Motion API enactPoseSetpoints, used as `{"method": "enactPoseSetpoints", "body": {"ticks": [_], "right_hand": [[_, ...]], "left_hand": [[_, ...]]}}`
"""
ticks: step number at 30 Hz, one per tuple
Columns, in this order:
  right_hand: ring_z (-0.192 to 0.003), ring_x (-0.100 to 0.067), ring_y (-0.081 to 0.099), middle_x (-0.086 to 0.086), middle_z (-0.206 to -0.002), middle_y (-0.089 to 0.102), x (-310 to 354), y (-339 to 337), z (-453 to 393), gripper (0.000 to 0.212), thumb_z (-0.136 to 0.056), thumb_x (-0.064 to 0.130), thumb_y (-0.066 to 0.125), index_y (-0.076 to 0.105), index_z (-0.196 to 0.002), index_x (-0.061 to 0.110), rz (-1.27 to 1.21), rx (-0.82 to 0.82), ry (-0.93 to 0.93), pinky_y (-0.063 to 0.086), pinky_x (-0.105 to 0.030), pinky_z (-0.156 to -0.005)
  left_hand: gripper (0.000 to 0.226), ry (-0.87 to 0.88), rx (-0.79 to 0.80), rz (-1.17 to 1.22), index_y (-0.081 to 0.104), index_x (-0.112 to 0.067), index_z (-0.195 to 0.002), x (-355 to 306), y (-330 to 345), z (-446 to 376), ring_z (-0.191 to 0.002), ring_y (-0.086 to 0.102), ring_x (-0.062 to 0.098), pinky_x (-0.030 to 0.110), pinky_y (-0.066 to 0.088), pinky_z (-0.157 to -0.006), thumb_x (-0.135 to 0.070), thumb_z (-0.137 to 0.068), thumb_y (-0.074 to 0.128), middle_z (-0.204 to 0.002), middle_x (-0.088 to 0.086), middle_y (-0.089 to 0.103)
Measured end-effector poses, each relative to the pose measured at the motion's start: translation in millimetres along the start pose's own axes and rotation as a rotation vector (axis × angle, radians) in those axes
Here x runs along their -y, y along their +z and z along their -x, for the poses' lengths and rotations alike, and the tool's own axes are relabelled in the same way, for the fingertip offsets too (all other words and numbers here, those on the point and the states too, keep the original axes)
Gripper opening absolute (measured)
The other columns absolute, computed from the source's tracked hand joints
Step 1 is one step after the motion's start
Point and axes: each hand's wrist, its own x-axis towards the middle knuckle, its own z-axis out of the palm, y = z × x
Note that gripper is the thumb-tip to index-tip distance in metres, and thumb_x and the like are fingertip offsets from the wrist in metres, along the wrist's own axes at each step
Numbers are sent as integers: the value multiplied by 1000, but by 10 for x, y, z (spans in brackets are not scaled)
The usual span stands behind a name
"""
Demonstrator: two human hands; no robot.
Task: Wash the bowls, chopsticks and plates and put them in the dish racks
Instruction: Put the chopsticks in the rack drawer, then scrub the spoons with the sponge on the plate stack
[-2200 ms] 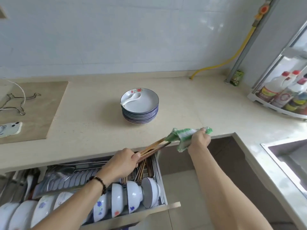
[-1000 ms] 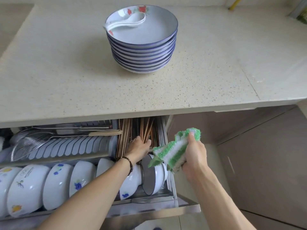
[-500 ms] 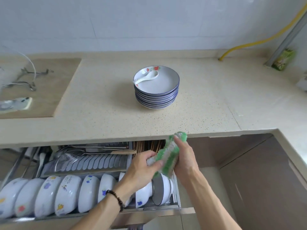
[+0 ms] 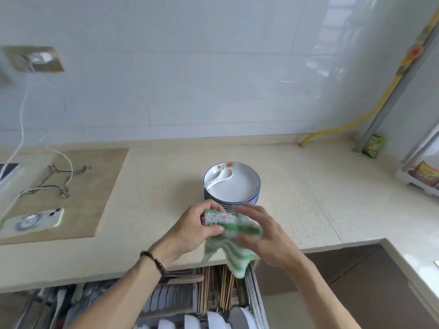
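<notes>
A stack of blue-rimmed plates (image 4: 235,186) stands on the beige counter (image 4: 166,186), with a white ceramic spoon (image 4: 218,178) lying in the top plate. Just in front of the stack both hands hold a green-and-white cloth (image 4: 231,236). My left hand (image 4: 192,227) grips its bunched upper end. My right hand (image 4: 266,233) lies against the cloth with fingers spread and fairly straight. Below the counter edge the pulled-out dish rack drawer (image 4: 255,293) holds wooden chopsticks (image 4: 213,290) in a side slot and white bowls (image 4: 213,321) standing on edge.
A phone (image 4: 35,220) on a white charging cable and a metal wire stand (image 4: 59,181) lie on a brown board (image 4: 95,200) at the left. A yellow hose (image 4: 356,119) runs along the back wall. Bottles on a shelf (image 4: 425,174) sit at the right edge.
The chopsticks went into the drawer slot and my left hand let them go. Both hands then rose from the drawer to above the counter edge, working the cloth between them.
</notes>
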Motion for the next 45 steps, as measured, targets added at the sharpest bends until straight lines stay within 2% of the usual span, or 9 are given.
{"method": "enactPoseSetpoints", "body": {"ticks": [6,10,14,17,21,25,33,39,45], "right_hand": [[-113,-9,60,6,-131,56,230,103,-455,18,-96,26,66,78,-110,28,220,-157,-36,47,-20,-95],[-113,-9,49,16,-132,44,263,13,-610,20,-97,23,64,78,-112,23,321,-259,-41,42,-24,-93],[-79,-11,61,7,-95,65,257,-142,-829,17,-90,10,68,81,-101,16,290,-383,-44,55,-27,-67],[-72,-4,60,10,-87,65,221,-293,-977,16,-88,13,70,77,-98,23,166,-398,54,50,-14,-61],[-68,-3,58,11,-79,63,55,-378,-1187,14,-84,29,79,67,-79,35,117,-310,91,45,-12,-60],[-84,-10,60,8,-93,60,-122,-556,-1436,16,-86,31,76,74,-75,19,32,-336,143,49,-22,-68],[-80,-13,60,2,-89,63,-355,-934,-1805,10,-81,29,76,77,-72,25,-72,-380,256,53,-34,-69],[-69,-23,69,-11,-75,72,-489,-1015,-1887,14,-85,18,76,76,-71,14,-437,-372,289,58,-35,-59],[-65,-16,63,-4,-70,66,-493,-1081,-1960,19,-85,9,71,65,-67,11,-785,-354,366,49,-31,-57]], "left_hand": [[9,10,-64,-14,72,-26,-94,23,-361,-491,-76,63,21,40,53,-73,-33,-89,72,-88,14,72],[24,132,-84,-245,76,-22,-116,-72,-434,-690,-121,46,-7,-8,29,-82,-30,-98,63,-131,-29,45],[26,133,-22,-209,75,-17,-114,-124,-385,-987,-138,41,2,-3,29,-93,-32,-99,60,-146,-10,49],[30,45,27,-62,79,-15,-105,-186,-296,-1219,-123,61,14,29,45,-107,-36,-100,59,-128,1,69],[41,-44,1,41,76,-4,-89,-216,-172,-1510,-88,71,41,52,59,-84,-40,-99,59,-87,13,77],[45,-85,-10,92,73,-27,-101,-216,-157,-1752,-99,68,8,24,53,-89,-66,-88,54,-109,-5,74],[34,-343,-117,-914,64,-19,-123,250,-193,-2052,-119,53,26,34,49,-89,-36,-93,60,-124,6,54],[13,-365,-208,-974,59,-16,-78,342,-77,-2165,-99,61,27,30,46,-67,-21,-90,60,-98,2,64],[13,-383,-259,-863,74,-21,-91,236,-107,-2189,-81,60,24,26,39,-61,-29,-91,64,-83,0,66]]}}
